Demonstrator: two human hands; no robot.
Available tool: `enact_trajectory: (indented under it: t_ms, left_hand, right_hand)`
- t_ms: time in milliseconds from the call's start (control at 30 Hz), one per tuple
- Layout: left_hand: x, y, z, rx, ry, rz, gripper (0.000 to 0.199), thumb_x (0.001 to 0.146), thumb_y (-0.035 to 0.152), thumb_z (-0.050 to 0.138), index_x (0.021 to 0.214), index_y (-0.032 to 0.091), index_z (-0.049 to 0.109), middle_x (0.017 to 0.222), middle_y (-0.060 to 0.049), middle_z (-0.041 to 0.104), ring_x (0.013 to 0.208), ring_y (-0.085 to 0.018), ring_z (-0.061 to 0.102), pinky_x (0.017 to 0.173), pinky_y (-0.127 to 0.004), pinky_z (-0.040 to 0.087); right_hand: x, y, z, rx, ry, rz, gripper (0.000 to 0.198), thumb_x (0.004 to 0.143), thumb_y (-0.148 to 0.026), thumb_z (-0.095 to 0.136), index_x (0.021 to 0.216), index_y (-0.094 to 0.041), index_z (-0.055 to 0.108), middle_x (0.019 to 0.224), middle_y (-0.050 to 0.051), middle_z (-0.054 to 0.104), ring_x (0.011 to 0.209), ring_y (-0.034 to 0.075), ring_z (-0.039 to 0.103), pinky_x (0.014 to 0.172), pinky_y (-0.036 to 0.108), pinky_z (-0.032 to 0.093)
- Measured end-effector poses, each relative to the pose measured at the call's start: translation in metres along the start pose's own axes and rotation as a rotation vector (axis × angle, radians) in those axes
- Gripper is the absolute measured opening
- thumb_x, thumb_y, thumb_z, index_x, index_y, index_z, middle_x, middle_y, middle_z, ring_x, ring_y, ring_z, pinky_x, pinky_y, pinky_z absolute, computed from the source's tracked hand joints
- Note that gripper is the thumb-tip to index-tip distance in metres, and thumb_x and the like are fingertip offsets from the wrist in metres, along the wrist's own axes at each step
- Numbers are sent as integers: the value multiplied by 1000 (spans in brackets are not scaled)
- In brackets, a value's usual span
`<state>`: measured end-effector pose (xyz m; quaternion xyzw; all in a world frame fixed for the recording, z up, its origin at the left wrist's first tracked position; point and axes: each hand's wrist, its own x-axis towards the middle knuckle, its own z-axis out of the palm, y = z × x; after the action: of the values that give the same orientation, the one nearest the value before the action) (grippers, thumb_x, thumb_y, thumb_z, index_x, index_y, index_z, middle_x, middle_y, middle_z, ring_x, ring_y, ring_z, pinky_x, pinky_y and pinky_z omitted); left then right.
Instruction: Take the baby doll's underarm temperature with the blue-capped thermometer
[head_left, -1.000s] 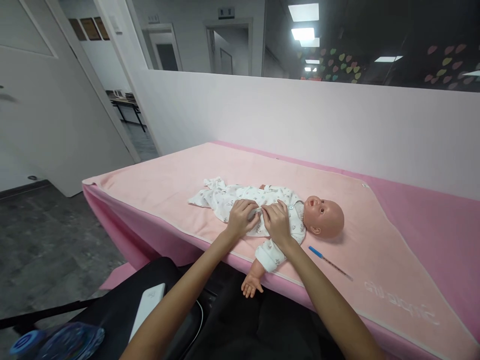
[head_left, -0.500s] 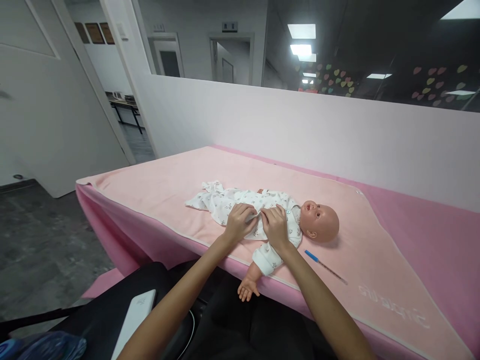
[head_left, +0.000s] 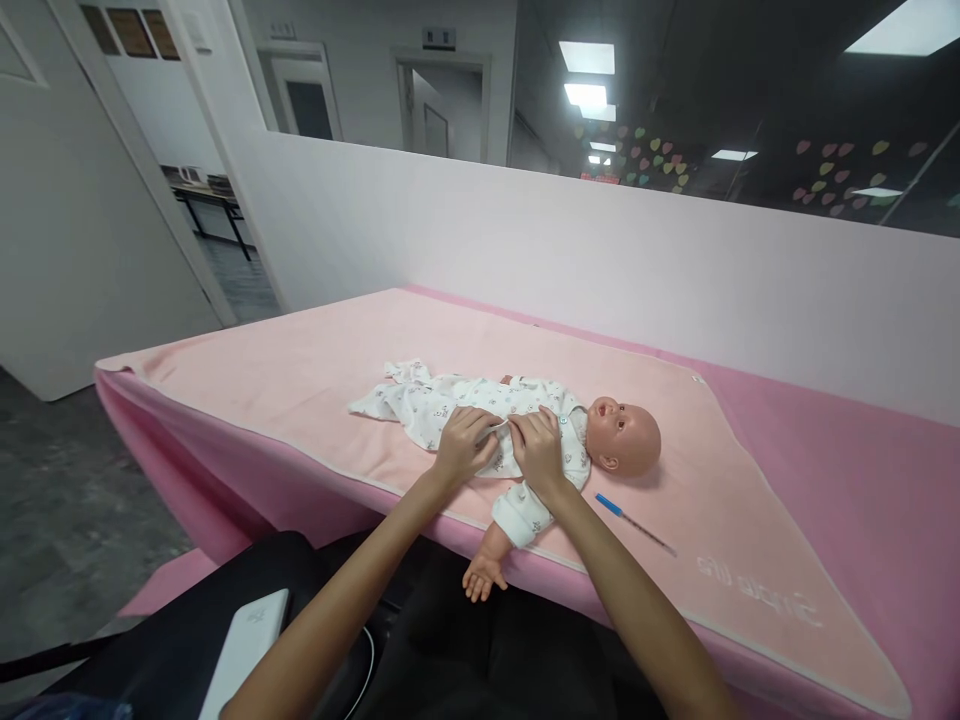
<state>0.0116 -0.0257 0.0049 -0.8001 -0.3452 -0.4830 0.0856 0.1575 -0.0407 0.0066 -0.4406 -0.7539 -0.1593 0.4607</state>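
A baby doll lies on its back, head to the right, dressed in a white patterned romper. My left hand pinches the edge of the romper's front over the belly. Close beside it, my right hand pinches the same edge, fingertips almost meeting the left ones. What sits between the fingertips is too small to make out apart from the cloth. One round fastener shows near the doll's collar. The doll's near arm hangs over the table's front edge, below my right wrist.
Pink blankets cover the table. A blue-capped thin stick, like a pen, lies right of the doll's near arm. A white power bank rests on a black seat at lower left. A white wall with a window stands behind.
The view has shifted slightly, so everything sits a little further left. Both hands keep their pinch on the romper's edge, and the doll lies as before.
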Motion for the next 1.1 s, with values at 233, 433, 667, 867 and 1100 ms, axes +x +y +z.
enact_trajectory:
  t_ms: [233,433,667,867,1100]
  left_hand:
    - [0,-1,0,9,-23,-7,19,75,15,42,82,18,60,76,-4,63,74,-18,54,69,-34,39]
    - [-3,-2,0,-38,9,5,21,76,13,42,84,18,61,74,-3,63,71,-17,54,68,-33,40]
    - [-2,-1,2,-31,64,1,17,74,10,43,75,18,58,65,-1,60,65,-15,53,64,-31,39]
    - [0,1,1,-30,28,-16,16,73,8,42,71,19,55,66,-1,60,68,-16,52,65,-32,37]
    - [3,3,0,16,4,-75,11,68,10,41,66,19,46,76,-4,56,71,-17,48,68,-32,38]
  right_hand:
    - [0,0,-1,6,5,3,19,89,-18,41,86,-18,59,72,1,63,73,13,56,94,35,35]
    - [-1,1,0,22,14,1,19,89,-17,40,86,-18,59,72,1,63,74,14,55,93,35,36]
    - [-2,1,0,52,7,4,18,89,-17,40,86,-18,58,74,2,63,75,14,56,95,37,35]
    - [-1,1,0,35,-7,1,18,89,-18,40,85,-18,58,73,1,63,74,14,55,95,37,35]
    - [0,0,-2,15,-40,-7,18,89,-18,41,84,-18,58,73,1,62,75,13,55,97,35,33]
